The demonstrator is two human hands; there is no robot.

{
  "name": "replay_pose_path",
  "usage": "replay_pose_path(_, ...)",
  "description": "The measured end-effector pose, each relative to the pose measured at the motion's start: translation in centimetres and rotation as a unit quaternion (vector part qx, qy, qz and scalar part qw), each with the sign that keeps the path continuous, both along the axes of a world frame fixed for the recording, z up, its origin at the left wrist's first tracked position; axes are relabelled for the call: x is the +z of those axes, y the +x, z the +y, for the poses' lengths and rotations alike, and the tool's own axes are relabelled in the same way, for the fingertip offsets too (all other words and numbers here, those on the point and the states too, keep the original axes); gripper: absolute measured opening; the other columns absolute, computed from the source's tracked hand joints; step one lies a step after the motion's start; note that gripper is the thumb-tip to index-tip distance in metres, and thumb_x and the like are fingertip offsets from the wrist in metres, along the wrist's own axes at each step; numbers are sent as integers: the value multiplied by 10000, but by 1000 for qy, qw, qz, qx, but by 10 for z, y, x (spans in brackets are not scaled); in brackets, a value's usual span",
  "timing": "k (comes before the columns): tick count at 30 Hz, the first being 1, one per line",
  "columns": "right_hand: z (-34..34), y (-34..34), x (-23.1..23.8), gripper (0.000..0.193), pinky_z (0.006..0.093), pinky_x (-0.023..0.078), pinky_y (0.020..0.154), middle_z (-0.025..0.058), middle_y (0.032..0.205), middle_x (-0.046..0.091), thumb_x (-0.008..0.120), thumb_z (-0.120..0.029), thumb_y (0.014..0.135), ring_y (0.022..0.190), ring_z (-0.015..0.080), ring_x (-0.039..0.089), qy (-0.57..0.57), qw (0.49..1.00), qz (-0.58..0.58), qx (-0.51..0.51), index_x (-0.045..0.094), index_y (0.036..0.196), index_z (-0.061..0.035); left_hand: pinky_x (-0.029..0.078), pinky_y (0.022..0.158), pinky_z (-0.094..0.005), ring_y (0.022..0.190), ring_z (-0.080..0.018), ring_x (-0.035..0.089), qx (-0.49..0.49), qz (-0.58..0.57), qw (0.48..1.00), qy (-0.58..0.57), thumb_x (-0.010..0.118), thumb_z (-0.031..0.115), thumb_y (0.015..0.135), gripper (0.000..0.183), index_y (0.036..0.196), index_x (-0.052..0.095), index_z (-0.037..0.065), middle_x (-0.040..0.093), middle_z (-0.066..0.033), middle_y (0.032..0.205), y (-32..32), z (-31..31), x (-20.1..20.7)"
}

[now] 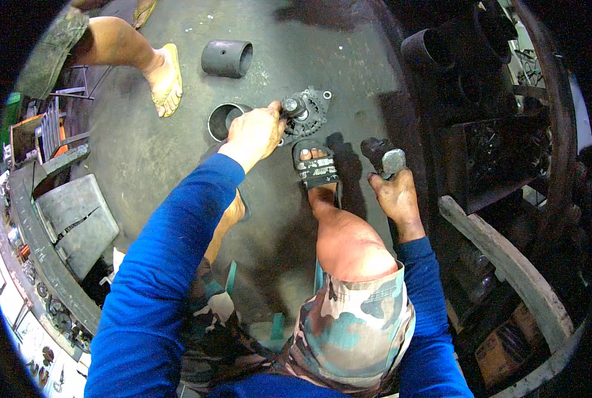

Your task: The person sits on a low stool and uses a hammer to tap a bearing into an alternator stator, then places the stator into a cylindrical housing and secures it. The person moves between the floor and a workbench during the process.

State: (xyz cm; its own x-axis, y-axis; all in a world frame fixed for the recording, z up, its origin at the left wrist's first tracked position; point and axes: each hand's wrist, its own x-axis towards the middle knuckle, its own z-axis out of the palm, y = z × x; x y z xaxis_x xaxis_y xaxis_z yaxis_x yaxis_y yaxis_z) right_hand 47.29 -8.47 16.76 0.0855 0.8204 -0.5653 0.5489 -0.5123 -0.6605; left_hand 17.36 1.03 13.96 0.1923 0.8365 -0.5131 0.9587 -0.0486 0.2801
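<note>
My left hand (256, 132) grips a small dark tool or part set against the pulley end of a grey alternator-like housing (311, 109) that lies on the dark floor. My right hand (394, 192) holds a hammer (383, 158) by the handle, its steel head raised just right of my sandalled foot (314, 169). The hammer head is apart from the housing, lower right of it. Both sleeves are blue.
A metal ring or sleeve (224, 121) sits left of the housing, a dark cylinder (227, 58) farther up. Another person's bare leg and yellow sandal (165, 83) stand at upper left. Dark machinery (482, 132) crowds the right; a bench with parts (50, 252) runs along the left.
</note>
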Motion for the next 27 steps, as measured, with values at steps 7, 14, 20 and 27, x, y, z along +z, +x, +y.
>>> replay_pose_path(7, 26, 8, -53, 508, 427, 532, 977, 286, 1139, 720, 758, -147, 811, 1098, 412, 697, 27, 996, -52, 67, 615, 1237, 89, 548, 942, -500, 1088, -466, 684, 214, -123, 968, 50, 665, 401, 974, 512, 1280, 645, -9, 712, -314, 1102, -10, -15, -23)
replay_pose_path(14, 116, -1, -125, 425, 411, 536, 810, 168, 991, 741, 765, -176, 826, 895, 258, 687, -114, 993, -41, 11, 679, 1165, 67, 520, 997, -422, 1119, -394, 690, 397, -228, 886, 73, 908, 318, 770, 691, 1226, 603, -103, 711, -295, 1151, 2, -43, -78)
replay_pose_path(20, 147, -26, -142, 483, 401, 534, 885, 197, 1072, 743, 743, -214, 828, 982, 289, 702, -120, 980, -91, 133, 664, 1229, 43, 516, 990, -400, 1083, -322, 700, 402, -277, 872, 41, 940, 297, 747, 696, 1225, 595, -73, 732, -216, 1153, -10, -41, -93)
replay_pose_path(27, 141, -40, -146, 479, 434, 543, 937, 267, 1167, 731, 706, -198, 793, 1113, 380, 712, -114, 989, -91, 39, 679, 1204, 46, 537, 960, -416, 1063, -342, 713, 420, -270, 864, 61, 971, 289, 706, 707, 1188, 592, -64, 736, -230, 1135, -12, -50, -106)
